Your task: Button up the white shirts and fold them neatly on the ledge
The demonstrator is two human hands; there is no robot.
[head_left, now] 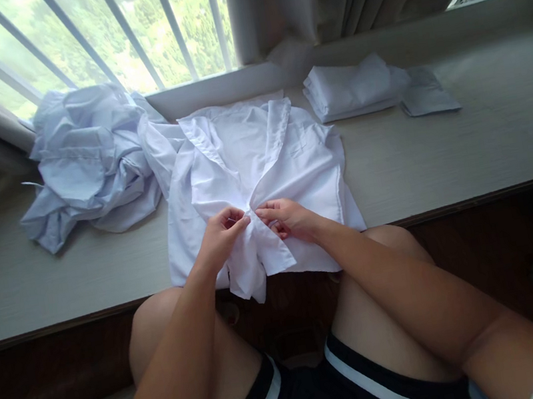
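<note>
White shirt (313, 175) pinched at front
Left hand (223, 233), right hand (294, 218) both clamped on it; ledge (407, 160) likely takes the weight.

Left arm (172, 369) and right arm (403, 292) are extending forward, converging inward. Left hand (221, 235) and right hand (294, 218) are facing each other, close together, fingertips (245, 220) pinching. Right arm is passing above the right thigh (361, 319).

Pale bars (175, 25) cross the bright window (92, 18), with green foliage (199, 28) outside. Grey curtains (274, 6) hang on either side of it.
</note>
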